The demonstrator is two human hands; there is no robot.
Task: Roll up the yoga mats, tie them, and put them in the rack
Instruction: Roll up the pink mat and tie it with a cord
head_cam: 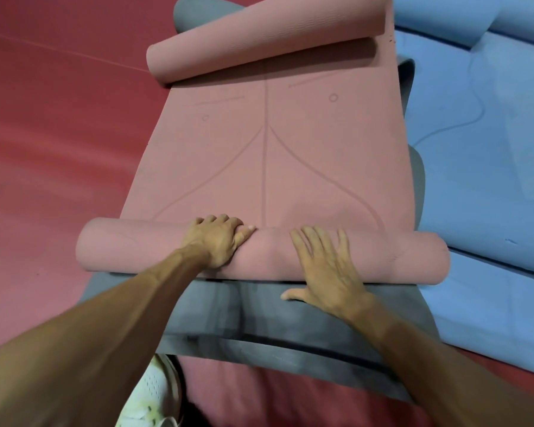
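At six o'clock of the pink mat (265, 167), the near roll (154, 248) lay crosswise on the grey mat (228, 318), which itself lay on the red floor (59, 149). The left hand (216, 241) gripped the roll left of centre, fingers curled over its crest and thumb laid along it toward three o'clock. The right hand (324, 266) rested right of centre, fingers straight and spread, palm pressed on the roll's near face, thumb touching the grey mat. Flat pink mat stretched toward twelve o'clock and ended in the far curl (259, 47), a loose loop of its own. A blue mat (475, 180) lay unrolled at three o'clock; a white shoe (154, 396) showed at six o'clock.

Step in hand, as judged: rolling the pink mat away from the body, with the greater part not yet wound. To do it well, both hands would best push evenly toward twelve o'clock, so that the roll's ends stayed square with the mat's long edges. The curled fingers could draw each turn snug before the palms advanced it. The far curl would probably need flattening before the roll met it. The grey mat beneath might creep along under pressure, so the push should go forward rather than downward.
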